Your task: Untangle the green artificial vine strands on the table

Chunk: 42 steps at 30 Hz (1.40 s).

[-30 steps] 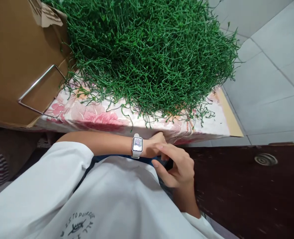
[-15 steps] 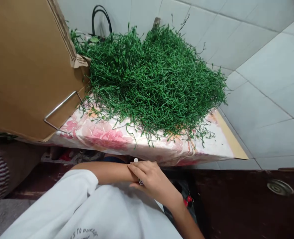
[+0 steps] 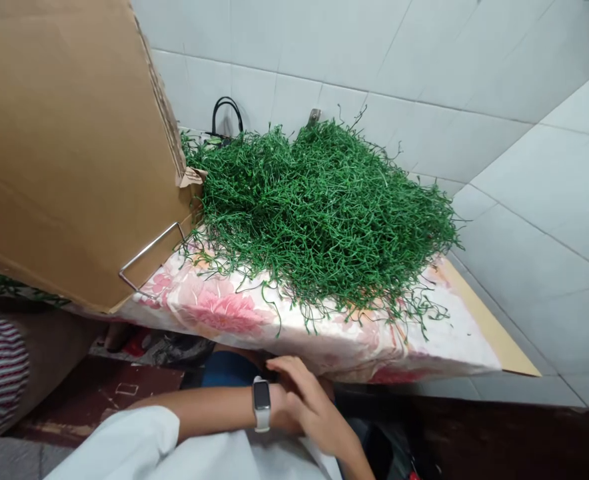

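Watch (image 3: 261,395) and left wrist go together: the strap crosses the forearm, and the longer side of the dark face points toward the table (image 3: 479,350). Just right of it, the right hand (image 3: 317,408) lies over the left hand (image 3: 279,407), fingers loosely bent and slightly apart, with nothing visible between them. Its fingertips reach farther forward than the watch, so the face sits left of the right palm and a little behind those tips. The left hand is mostly covered; whether its fingers are curled, I cannot tell. Both hands are below the table's front edge. Beyond that edge, ahead of the hands, green stems (image 3: 324,213) are heaped toward the back edge, some strands trailing forward. Cardboard (image 3: 74,153) stands at the table's left, a wire loop (image 3: 149,250) at its foot.
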### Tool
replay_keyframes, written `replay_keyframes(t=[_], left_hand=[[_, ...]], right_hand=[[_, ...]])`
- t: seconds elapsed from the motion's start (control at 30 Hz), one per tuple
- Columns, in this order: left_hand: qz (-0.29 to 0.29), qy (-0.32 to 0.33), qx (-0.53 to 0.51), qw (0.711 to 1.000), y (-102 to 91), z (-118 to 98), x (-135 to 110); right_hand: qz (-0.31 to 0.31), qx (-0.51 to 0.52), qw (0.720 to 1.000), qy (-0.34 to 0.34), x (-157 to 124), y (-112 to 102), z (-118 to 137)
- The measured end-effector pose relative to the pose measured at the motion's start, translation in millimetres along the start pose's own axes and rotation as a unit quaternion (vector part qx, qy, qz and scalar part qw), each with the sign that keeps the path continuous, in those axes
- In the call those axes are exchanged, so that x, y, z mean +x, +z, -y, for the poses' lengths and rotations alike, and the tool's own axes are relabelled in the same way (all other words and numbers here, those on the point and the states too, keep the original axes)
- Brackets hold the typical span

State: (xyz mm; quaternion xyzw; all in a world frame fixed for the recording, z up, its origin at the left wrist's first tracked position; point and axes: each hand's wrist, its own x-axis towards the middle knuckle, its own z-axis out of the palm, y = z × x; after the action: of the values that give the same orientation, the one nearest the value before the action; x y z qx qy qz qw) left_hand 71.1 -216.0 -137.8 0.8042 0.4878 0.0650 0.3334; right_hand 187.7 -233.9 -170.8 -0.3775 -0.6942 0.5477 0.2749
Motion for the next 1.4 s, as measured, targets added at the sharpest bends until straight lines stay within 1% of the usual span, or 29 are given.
replay_keyframes(t=[0.03,0.07,0.1,0.13,0.17,0.2,0.23,0.27,0.3,0.33,0.37,0.4,0.43,0.47,0.5,0.57,0.63,0.7,0.8,0.87,0.93,1.0,1.07,1.13,1.2,1.27,1.3,1.33,1.4], left_hand=[[0.067,0.037,-0.009,0.997,-10.9,0,5],[0.156,0.095,-0.023,0.983,-27.2,1,8],[0.247,0.168,-0.043,0.953,-48.7,4,8],[0.314,0.239,-0.068,0.916,-74.7,7,7],[0.335,0.297,-0.093,0.89,-103.8,12,5],[0.295,0.328,-0.113,0.89,-134.1,18,3],[0.209,0.328,-0.116,0.914,-163.3,26,2],[0.034,0.265,-0.099,0.958,-189.6,34,2],[-0.147,0.177,-0.048,0.972,-211.3,43,3],[-0.284,0.087,0.04,0.954,-227.5,54,5],[-0.353,0.001,0.15,0.924,-237.9,65,7],[-0.373,-0.074,0.237,0.894,-243.1,77,9],[-0.374,-0.133,0.285,0.873,-244.0,89,10],[-0.372,-0.171,0.3,0.861,-242.0,99,9],[-0.375,-0.197,0.297,0.856,-238.4,109,8],[-0.403,-0.206,0.255,0.855,-230.7,122,5],[-0.458,-0.168,0.194,0.851,-226.8,128,2],[-0.524,-0.104,0.128,0.836,-227.9,125,0],[-0.611,-0.021,0.062,0.789,-235.1,111,-2],[-0.647,0.014,0.054,0.761,-240.8,99,-6],[-0.672,0.049,0.044,0.737,-247.0,88,-8],[-0.69,0.092,0.013,0.718,-254.9,83,-9],[-0.699,0.144,-0.01,0.701,-265.7,83,-7],[-0.704,0.186,-0.003,0.685,-279.3,85,-2],[-0.715,0.203,0.019,0.669,-294.4,84,2],[-0.73,0.204,0.042,0.651,-309.2,80,4],[-0.742,0.206,0.056,0.635,-316.3,76,4],[-0.759,0.21,0.072,0.612,-323.2,72,3],[-0.795,0.213,0.109,0.557,-337.1,64,-1]], right_hand=[[-0.052,0.116,0.991,0.034,-4,-4,-19],[-0.111,0.238,0.961,0.083,-7,-6,-41],[-0.14,0.277,0.945,0.106,-9,-5,-62],[-0.15,0.3,0.934,0.119,-10,-2,-83],[-0.156,0.323,0.924,0.133,-11,2,-102],[-0.154,0.338,0.917,0.147,-11,6,-117],[-0.153,0.356,0.908,0.161,-11,10,-130],[-0.153,0.376,0.897,0.175,-12,12,-140],[-0.155,0.396,0.885,0.187,-12,12,-147],[-0.159,0.417,0.873,0.195,-13,11,-153],[-0.161,0.437,0.862,0.202,-13,9,-157],[-0.159,0.454,0.851,0.209,-13,7,-160],[-0.153,0.468,0.843,0.218,-14,4,-162],[-0.145,0.479,0.836,0.226,-14,2,-164],[-0.138,0.488,0.83,0.232,-15,1,-166],[-0.131,0.502,0.82,0.24,-16,0,-168],[-0.132,0.514,0.812,0.242,-16,1,-171],[-0.135,0.523,0.806,0.243,-16,2,-175],[-0.146,0.531,0.799,0.242,-15,3,-184],[-0.153,0.536,0.794,0.241,-15,3,-190],[-0.158,0.542,0.79,0.239,-15,4,-194],[-0.161,0.547,0.787,0.236,-16,4,-197],[-0.159,0.553,0.785,0.231,-16,3,-198],[-0.151,0.559,0.784,0.227,-17,2,-197],[-0.144,0.564,0.783,0.221,-17,0,-196],[-0.141,0.569,0.781,0.216,-18,-1,-196],[-0.141,0.571,0.779,0.215,-18,-1,-196],[-0.142,0.573,0.778,0.213,-18,-2,-196],[-0.143,0.576,0.777,0.211,-18,-2,-196]])
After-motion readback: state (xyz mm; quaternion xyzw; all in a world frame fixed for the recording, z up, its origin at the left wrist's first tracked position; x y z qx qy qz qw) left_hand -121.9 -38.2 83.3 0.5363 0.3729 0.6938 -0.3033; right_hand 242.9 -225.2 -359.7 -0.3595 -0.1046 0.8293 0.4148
